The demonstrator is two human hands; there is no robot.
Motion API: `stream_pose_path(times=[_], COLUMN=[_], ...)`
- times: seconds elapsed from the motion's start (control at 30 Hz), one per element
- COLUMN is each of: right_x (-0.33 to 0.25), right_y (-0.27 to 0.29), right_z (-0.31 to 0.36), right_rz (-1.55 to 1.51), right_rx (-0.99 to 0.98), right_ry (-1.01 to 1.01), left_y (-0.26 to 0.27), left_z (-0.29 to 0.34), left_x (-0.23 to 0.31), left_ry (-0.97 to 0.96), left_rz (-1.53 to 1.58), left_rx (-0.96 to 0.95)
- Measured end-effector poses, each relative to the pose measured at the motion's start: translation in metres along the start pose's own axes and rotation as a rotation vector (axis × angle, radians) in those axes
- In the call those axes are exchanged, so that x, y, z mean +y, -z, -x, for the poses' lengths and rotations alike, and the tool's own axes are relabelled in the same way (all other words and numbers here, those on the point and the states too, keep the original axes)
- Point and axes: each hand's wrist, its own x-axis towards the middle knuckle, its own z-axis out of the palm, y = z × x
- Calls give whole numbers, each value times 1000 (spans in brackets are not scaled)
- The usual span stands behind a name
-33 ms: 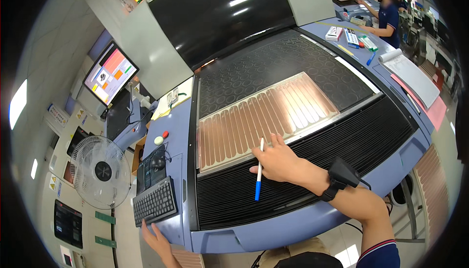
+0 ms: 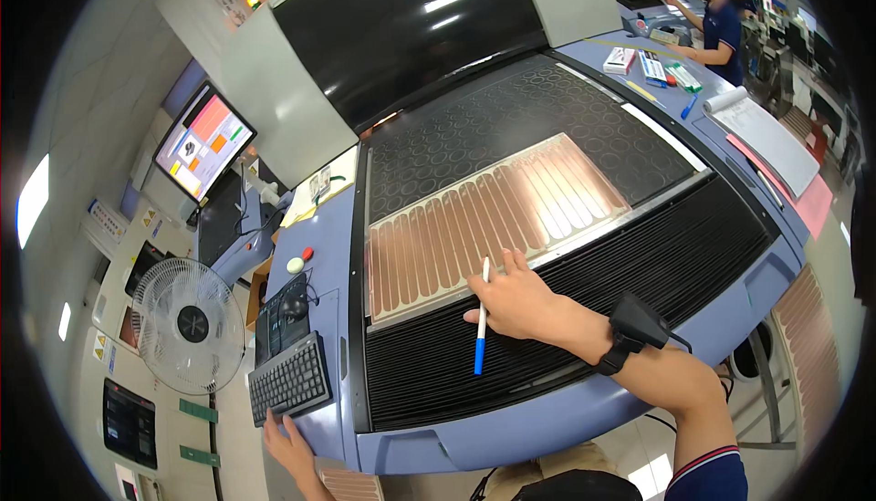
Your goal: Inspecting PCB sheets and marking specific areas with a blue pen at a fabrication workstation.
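Observation:
My right hand (image 2: 516,300) grips a white marker pen (image 2: 481,346) whose blue end points toward me. Its outer fingers reach the near edge of a copper-coloured panel (image 2: 447,245) patterned with long rounded strips. The panel lies on the machine's black bed (image 2: 438,154), which is marked with rings. At the lower left, my left hand (image 2: 290,446) is beside the near end of a black keyboard (image 2: 290,380). Its fingers are apart and it holds nothing; whether a fingertip presses a key, I cannot tell.
Black ribbed bellows (image 2: 584,291) run along the bed's near side. A mouse (image 2: 294,306), monitor (image 2: 205,143) and fan (image 2: 192,323) stand at left. On the right ledge are small boxes (image 2: 652,67) and a notepad (image 2: 766,140). A co-worker (image 2: 721,31) stands at the far right.
The whole view has shifted very slightly. Both hands, the marker pen and the panel keep their places relative to one another.

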Motion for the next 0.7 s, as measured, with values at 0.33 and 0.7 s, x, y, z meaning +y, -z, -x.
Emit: stream_pose_path(times=[0.33, 0.7], right_x=[-3, -41], right_y=[-6, -4], right_z=[-5, -22], right_rz=[71, -451], right_rx=[62, 179], right_ry=[-40, 139], left_y=[0, -78], left_z=[-55, -27], left_x=[37, 269], left_ry=[73, -631], left_rz=[-278, 506], left_rx=[-299, -473])
